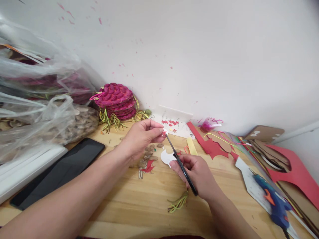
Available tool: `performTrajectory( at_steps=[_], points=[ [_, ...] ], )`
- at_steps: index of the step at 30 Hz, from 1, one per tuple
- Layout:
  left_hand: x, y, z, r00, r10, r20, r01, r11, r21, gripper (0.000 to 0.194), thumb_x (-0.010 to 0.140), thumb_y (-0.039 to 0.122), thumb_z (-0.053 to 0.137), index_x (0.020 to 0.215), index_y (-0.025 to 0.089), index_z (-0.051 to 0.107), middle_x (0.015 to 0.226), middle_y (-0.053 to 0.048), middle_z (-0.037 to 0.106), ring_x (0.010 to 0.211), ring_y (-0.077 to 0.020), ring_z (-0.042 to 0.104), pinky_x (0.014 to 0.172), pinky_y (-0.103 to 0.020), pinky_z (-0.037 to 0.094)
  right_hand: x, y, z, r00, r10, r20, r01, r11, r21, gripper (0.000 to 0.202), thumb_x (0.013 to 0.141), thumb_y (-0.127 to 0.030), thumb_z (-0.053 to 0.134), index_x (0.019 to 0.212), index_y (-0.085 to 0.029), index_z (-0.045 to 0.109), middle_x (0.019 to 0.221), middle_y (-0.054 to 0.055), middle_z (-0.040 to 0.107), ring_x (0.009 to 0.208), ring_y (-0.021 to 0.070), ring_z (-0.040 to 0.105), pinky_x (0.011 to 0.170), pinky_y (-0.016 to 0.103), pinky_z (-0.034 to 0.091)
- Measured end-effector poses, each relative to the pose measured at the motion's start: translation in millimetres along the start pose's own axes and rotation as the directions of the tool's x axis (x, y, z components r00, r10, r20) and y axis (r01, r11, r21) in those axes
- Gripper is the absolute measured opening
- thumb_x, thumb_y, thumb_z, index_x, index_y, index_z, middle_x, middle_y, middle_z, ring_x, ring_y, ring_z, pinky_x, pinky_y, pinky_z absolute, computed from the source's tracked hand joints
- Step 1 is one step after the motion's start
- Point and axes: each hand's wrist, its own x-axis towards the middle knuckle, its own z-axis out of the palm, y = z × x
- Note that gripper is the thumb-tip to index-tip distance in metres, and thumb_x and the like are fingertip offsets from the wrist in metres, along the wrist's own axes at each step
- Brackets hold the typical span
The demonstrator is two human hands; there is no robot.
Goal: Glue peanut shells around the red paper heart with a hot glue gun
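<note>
Between its thumb and fingertips my left hand (143, 136) pinches a small red paper star (164, 133). Black tweezers or scissors (183, 167), which of the two I cannot tell, lie in my right hand (196, 171), their narrow tip touching or close to the star. A white paper piece (167, 158) shows beside my right fingers. Below my left hand are several brown seed-like pieces (149, 153) and a jagged red paper scrap (149, 167). Further back, several red stars (173, 122) rest on a white sheet (183, 132).
A black phone-like slab (62, 172) and plastic bags (62, 113) are at left. Stacked magenta discs (116, 99) stand by the wall. A blue glue gun (274, 199), cardboard (265, 132) and red paper (294, 162) are at right. A yellow-green tassel (178, 202) lies in front.
</note>
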Motion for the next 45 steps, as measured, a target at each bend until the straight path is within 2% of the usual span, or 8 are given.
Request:
performTrajectory(
  at_steps=[21, 31, 41, 45],
  points=[
    [1.5, -2.1, -2.8, 1.000, 0.005, 0.011, -0.005, 1.000, 0.031, 0.012, 0.076, 0.008, 0.083, 0.078, 0.012, 0.072, 0.076, -0.003, 0.074, 0.065, -0.0111, 0.072, 0.069, -0.023, 0.062, -1.5, -1.6, 0.2, 1.000, -0.005, -0.024, 0.004, 0.999, -0.032, 0.040, 0.078, -0.053, 0.081, 0.070, -0.019, 0.060, 0.061, -0.004, 0.046, 0.050, 0.0095, 0.037, 0.043, 0.023, 0.026],
    [1.9, -1.5, -3.0, 1.000, 0.010, 0.015, -0.010, 1.000, 0.027, 0.009, 0.081, 0.004, 0.077, 0.078, 0.011, 0.072, 0.076, -0.003, 0.074, 0.064, -0.0107, 0.073, 0.067, -0.021, 0.062, -1.5, 0.3, -0.9, 1.000, -0.006, -0.013, 0.005, 0.999, -0.044, 0.039, 0.080, -0.053, 0.079, 0.073, -0.018, 0.062, 0.066, -0.003, 0.047, 0.056, 0.0110, 0.039, 0.046, 0.023, 0.027],
    [0.5, -1.6, -1.2, 1.000, 0.010, -0.001, -0.010, 0.999, 0.042, 0.010, 0.080, 0.006, 0.079, 0.078, 0.012, 0.072, 0.076, -0.003, 0.074, 0.064, -0.0110, 0.072, 0.069, -0.023, 0.062, -1.5, -2.1, -0.4, 1.000, -0.023, -0.014, 0.023, 0.998, -0.057, 0.045, 0.080, -0.055, 0.078, 0.067, -0.019, 0.055, 0.066, -0.004, 0.042, 0.061, 0.0116, 0.034, 0.053, 0.026, 0.026],
    [0.7, -1.8, -2.0, 1.000, 0.007, -0.002, -0.007, 0.999, 0.046, 0.012, 0.078, 0.007, 0.082, 0.079, 0.012, 0.072, 0.077, -0.004, 0.074, 0.065, -0.0110, 0.072, 0.070, -0.024, 0.062, -1.6, -0.9, -0.8, 1.000, -0.026, -0.011, 0.026, 0.998, -0.063, 0.043, 0.081, -0.056, 0.076, 0.069, -0.019, 0.057, 0.067, -0.003, 0.043, 0.062, 0.0121, 0.035, 0.054, 0.026, 0.026]
  ],
)
